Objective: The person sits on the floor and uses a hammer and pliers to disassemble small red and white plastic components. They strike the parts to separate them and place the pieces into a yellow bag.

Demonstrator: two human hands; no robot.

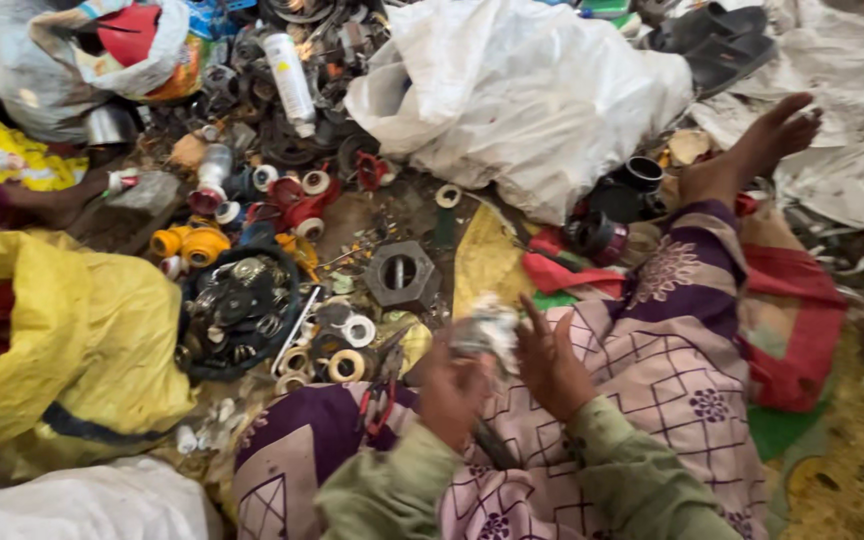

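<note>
Left hand (449,385) and right hand (549,365), over the lap: fingers curl around a blurred silvery metal part (487,332) held between them. Hexagonal nut (401,273), tape rolls (345,365) and yellow sack (72,340) lie nearby.

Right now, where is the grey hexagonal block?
In the head view, the grey hexagonal block lies on the ground left of centre, beyond the left hand.
</note>
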